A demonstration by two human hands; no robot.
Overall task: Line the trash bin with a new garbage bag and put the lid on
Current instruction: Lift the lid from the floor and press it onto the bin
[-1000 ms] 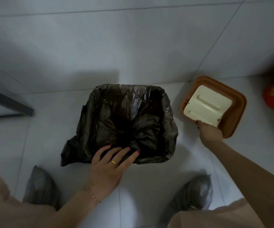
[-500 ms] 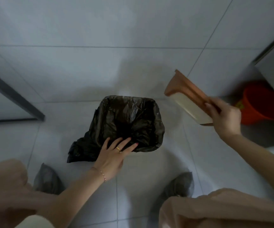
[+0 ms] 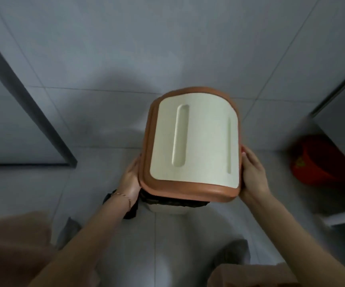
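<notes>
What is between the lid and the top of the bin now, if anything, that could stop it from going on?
Nothing solid is visible. Both hands, left and right, hold the lid above the bin. Only the black bag folded over the rim shows under the lid's near edge; the rest of the opening is hidden by it.

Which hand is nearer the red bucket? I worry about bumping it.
Right. The right hand grips the lid's right edge, on the side where the red bucket stands; the left hand holds the far left edge.
</notes>
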